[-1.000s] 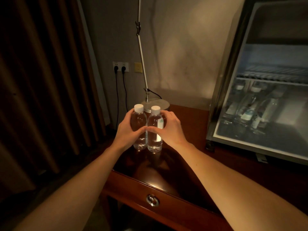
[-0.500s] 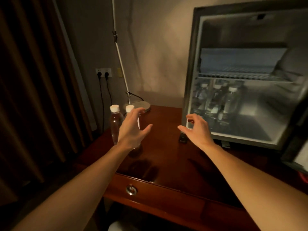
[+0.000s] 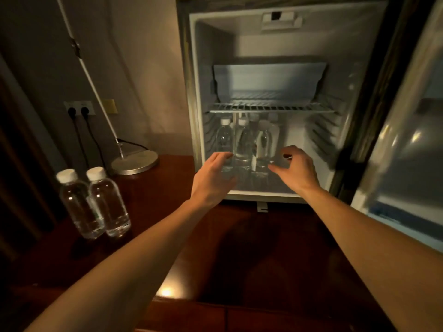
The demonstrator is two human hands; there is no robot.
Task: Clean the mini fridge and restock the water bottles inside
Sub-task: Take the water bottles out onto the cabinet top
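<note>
- Hands first: your left hand [image 3: 213,173] and right hand [image 3: 293,168] both reach into the lower compartment of the mini fridge [image 3: 271,104], fingers spread and loosely curved, holding nothing.
- Your left fingertips sit at the leftmost of the bottles in the fridge [image 3: 244,144]; whether they touch it, you cannot tell.
- Those bottles stand upright in a tight cluster on the fridge floor, left of centre, under the wire shelf [image 3: 272,108]. White caps, clear bodies.
- Nothing lies between your hands and that cluster; the wire shelf sits just above the caps.
- The fridge door [image 3: 405,144] hangs open on your right.
- Two more water bottles [image 3: 94,202] stand side by side, touching, on the wooden desk [image 3: 239,248] to your left, well apart from the fridge.
- No label or writing is readable on any bottle; the view is too blurred.
- Behind the two bottles, a lamp base [image 3: 134,162] rests on the desk, its thin stem slanting up.
- A wall socket [image 3: 79,108] holds two dark plugs; the room is dim, with a dark curtain at far left.
</note>
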